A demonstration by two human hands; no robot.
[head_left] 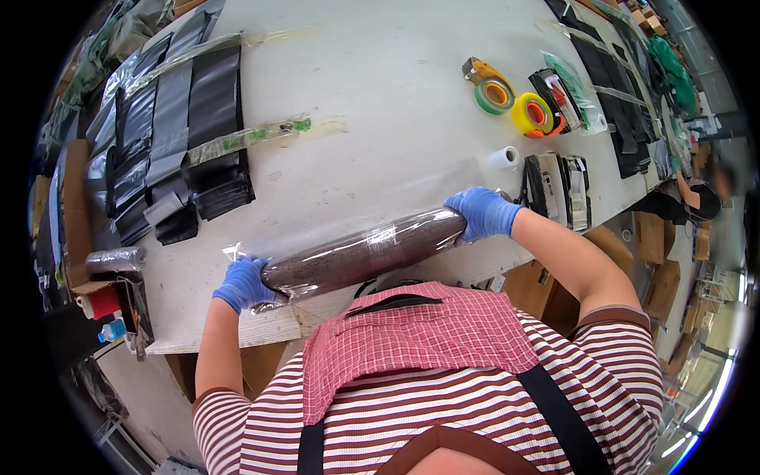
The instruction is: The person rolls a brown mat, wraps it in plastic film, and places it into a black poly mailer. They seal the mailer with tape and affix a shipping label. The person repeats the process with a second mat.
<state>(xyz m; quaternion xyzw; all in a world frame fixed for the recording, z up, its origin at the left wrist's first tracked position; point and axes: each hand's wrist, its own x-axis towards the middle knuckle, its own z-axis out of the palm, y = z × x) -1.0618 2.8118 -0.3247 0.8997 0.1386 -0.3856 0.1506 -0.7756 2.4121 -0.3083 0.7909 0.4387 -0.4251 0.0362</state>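
A long dark brown roll (340,257) in shiny clear plastic film lies across the near edge of the white table, its right end a little farther away. A paler patch, perhaps a label, shows at its middle. My left hand (244,283), in a blue glove, is closed around the left end and the film gathered there. At the other end my right hand (484,212), gloved the same way, grips the roll and its film. Some fingertips of both hands are hidden behind the roll. Loose clear film (412,194) spreads on the table just beyond it.
Black and grey plastic bags (170,119) are taped along the table's left side, more black bags (609,95) along the right. Tape dispensers (492,91), a small white roll (505,157) and a stack of black-and-white items (558,190) sit at right. Another person (689,194) is beyond.
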